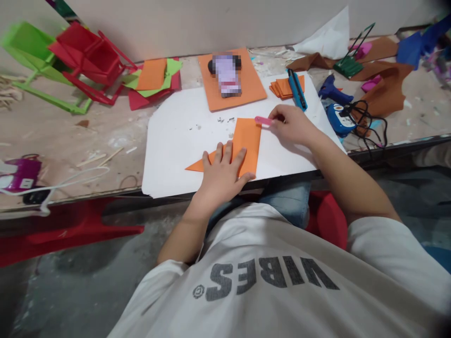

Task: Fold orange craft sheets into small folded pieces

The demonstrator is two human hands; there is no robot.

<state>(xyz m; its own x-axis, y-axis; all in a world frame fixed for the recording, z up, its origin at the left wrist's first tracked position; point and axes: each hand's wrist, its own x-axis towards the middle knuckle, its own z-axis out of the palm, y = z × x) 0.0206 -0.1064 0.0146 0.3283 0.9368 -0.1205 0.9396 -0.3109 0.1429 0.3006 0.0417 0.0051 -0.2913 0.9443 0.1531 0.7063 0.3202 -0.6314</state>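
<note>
My left hand (225, 171) lies flat with its fingers spread, pressing on an orange sheet (247, 138) of paper or felt. The sheet has a pointed corner reaching out to the left under my fingers. Between the fingertips of my right hand (291, 123) is a slim pink flat tool (262, 120), its rounded end touching the sheet's upper right corner. Its exact kind I cannot make out. Beneath everything is a white board (169, 141) with a few dark scraps on it.
Behind stands an orange panel (255, 89) with a phone-like item (227, 75), blurred out. Orange pieces (282, 88) and a blue tool (298, 89) lie right, beside a blue glue gun (334, 90) and cables (373, 122). Red (91, 61) and green (31, 51) small chairs stand left.
</note>
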